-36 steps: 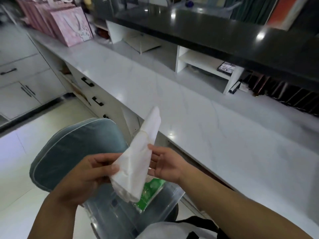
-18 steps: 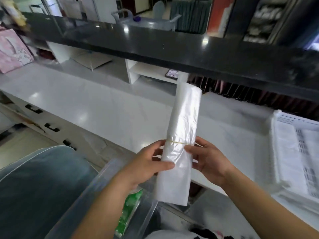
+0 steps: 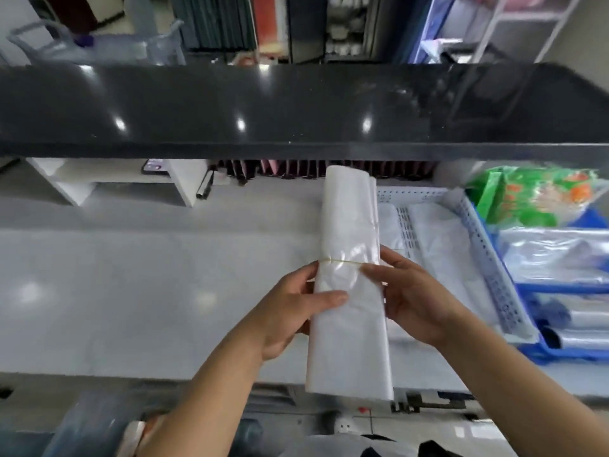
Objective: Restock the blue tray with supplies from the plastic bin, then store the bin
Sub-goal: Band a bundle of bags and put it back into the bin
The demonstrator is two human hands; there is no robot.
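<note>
Holding a bundle of white plastic bags (image 3: 349, 291) over the near edge of the white counter (image 3: 131, 275), both hands are sharing the load in the head view. The left hand (image 3: 290, 311) is gripping the bundle's left side, with its thumb lying across the front and its fingers curling behind. The right hand (image 3: 415, 305) is closing on the right side, with a fingertip touching the thin rubber band (image 3: 339, 260) that is binding the bundle around its middle. The bundle is pointing from near to far, and its far end is overlapping the left corner of the blue tray (image 3: 487, 258). That perforated tray is sitting on the counter to the right, and flat bags (image 3: 441, 245) are lying inside it. A green packet (image 3: 534, 196) is resting beyond the tray at far right. A black ledge (image 3: 263, 107) is spanning the far side above the counter. The plastic bin (image 3: 85, 423) is showing only as a clear blur at near left, below the counter's edge.
</note>
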